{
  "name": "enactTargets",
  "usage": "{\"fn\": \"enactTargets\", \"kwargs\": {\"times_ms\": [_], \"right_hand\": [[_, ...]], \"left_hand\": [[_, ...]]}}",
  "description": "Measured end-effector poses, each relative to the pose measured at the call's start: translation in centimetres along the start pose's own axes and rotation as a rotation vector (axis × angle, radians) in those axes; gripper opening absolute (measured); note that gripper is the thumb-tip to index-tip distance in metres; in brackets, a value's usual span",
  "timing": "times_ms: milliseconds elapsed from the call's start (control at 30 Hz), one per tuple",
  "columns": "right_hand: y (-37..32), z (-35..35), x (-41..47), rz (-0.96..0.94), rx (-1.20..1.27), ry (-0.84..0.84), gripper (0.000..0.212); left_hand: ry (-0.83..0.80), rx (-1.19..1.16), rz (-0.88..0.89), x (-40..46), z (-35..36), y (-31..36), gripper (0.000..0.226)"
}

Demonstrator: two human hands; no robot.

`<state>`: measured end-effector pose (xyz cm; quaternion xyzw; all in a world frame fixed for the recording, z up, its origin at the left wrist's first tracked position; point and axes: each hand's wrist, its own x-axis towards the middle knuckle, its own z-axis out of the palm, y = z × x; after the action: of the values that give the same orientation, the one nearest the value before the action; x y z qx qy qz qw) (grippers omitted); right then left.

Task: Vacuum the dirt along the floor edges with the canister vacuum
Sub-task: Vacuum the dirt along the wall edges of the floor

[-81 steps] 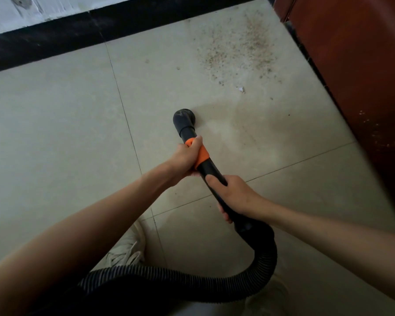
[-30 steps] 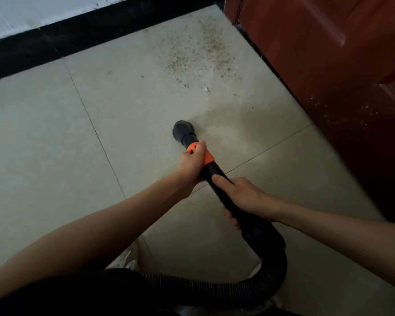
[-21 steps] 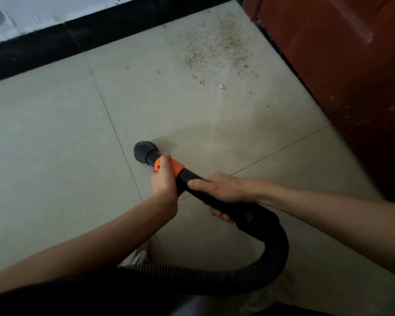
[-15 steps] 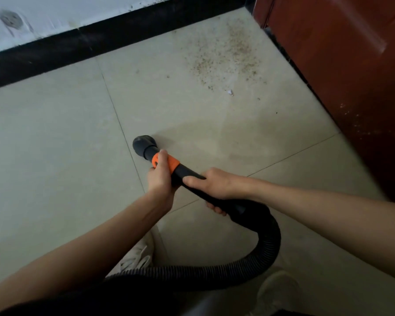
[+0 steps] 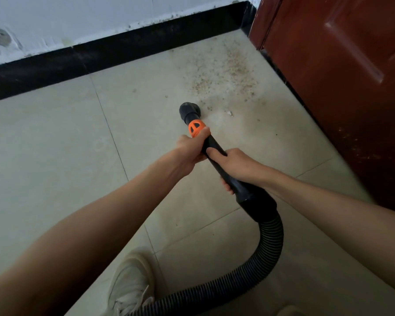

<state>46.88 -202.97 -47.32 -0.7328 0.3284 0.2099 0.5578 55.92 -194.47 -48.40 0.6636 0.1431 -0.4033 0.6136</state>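
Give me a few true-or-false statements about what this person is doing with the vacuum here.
1. Both hands grip the vacuum tube. True: left hand by the orange ring, right hand behind it.
2. The nozzle sits in the middle of the dirt. False: it is at the patch's near edge.
3. The door is white. False: reddish-brown.
4. A pale shoe shows beside the hose. True.
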Motion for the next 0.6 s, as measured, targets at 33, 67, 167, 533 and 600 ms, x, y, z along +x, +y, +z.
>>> {"fn": "enactTargets", "kwargs": {"times_ms": [33,67,167,533,600], "right_hand": [[-0.5,0.0,0.6,-0.011,0.021,-0.024,0.048],[-0.9,0.0,1.1,-0.026,0.054,-0.052,0.049],[-2.0,0.1,2.3,-0.067,0.178,-0.124,0.054],[-5.4,7.5,3.4,-0.078,0.383,-0.233,0.063],[-7.3,7.9,3.9,-0.006,0.368,-0.338,0.069]], "left_hand": [[0.005,0.0,0.017,0.6,-0.4,0.5,0.037],[0.005,-0.005,0.032,1.2,-1.0,1.0,0.035],[0.003,-0.052,0.071,3.0,-3.0,2.8,0.034],[-0.227,-0.329,0.115,8.7,-12.8,10.4,0.033],[-0.283,-0.372,0.099,9.2,-14.4,10.8,0.037]]}}
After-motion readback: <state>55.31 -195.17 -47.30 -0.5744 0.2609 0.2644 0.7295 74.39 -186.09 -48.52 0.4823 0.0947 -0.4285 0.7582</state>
